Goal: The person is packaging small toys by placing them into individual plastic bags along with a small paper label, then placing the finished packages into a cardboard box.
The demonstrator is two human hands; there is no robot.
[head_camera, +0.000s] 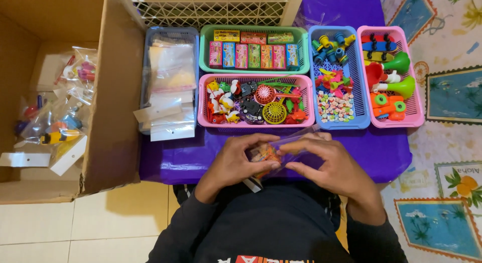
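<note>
Head view, looking down over a low table draped in purple cloth point(351, 152).

Left hand point(236, 162) and right hand point(326, 165) together at the near edge of the cloth, just above the lap. Both closed on a small clear plastic bag point(281, 150) packed with small orange and multicoloured toys. Left fingers curled round the bag's lower left part, thumb on top; right fingers point(301, 145) pinched along its upper edge, thumb underneath. Bag held tilted, its far end pointing right and away, near the pink basket.

Farther off on the cloth, a row of plastic baskets:
- far left, grey-blue basket point(146, 67) stacked with clear bags and white card headers
- centre far, green basket point(203, 52) lined with small colourful boxes
- centre near, pink basket point(202, 104) of mixed small toys, red and yellow mesh balls among them
- right of centre, blue basket point(362, 92) with blue-yellow pieces, pink-yellow bits and small pale beads
- far right, second pink basket point(416, 99) with green and red trumpets, orange toy cars

White lattice crate point(211, 12) behind the baskets. Open brown cardboard box point(108, 117) at left on the tiled floor, filled with bagged toys. Patterned mat point(447, 142) at right.
</note>
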